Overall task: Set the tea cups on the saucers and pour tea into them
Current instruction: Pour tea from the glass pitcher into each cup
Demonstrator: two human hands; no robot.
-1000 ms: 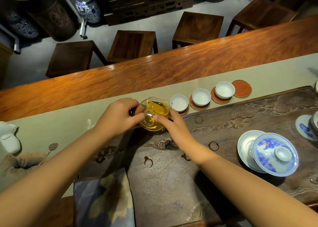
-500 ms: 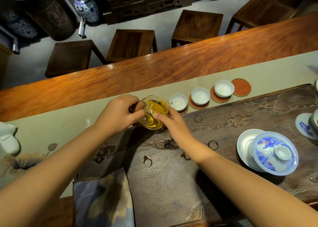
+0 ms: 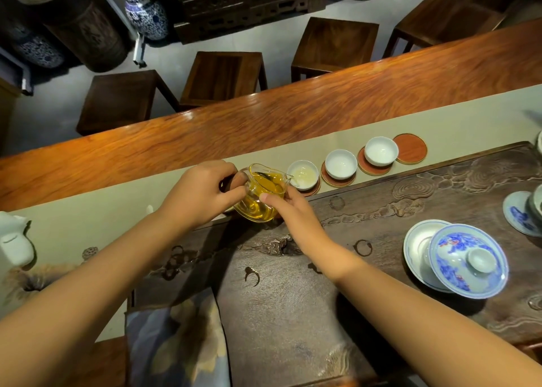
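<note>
A glass pitcher of amber tea is tilted to the right, its spout over the nearest white cup. That cup holds a little pale tea. My left hand grips the pitcher's handle. Fingers of my right hand steady the pitcher's right side. Two more white cups sit on round red saucers. A fourth red saucer lies bare at the right end of the row.
A blue-and-white gaiwan lid leans on its bowl at the right of the dark carved tea tray. Another blue-and-white dish sits at the far right. A white pot stands at the left. Wooden stools stand beyond the table.
The pitcher has tipped further toward the nearest cup and a little tea now shows in that cup. Both hands stay on the pitcher.
</note>
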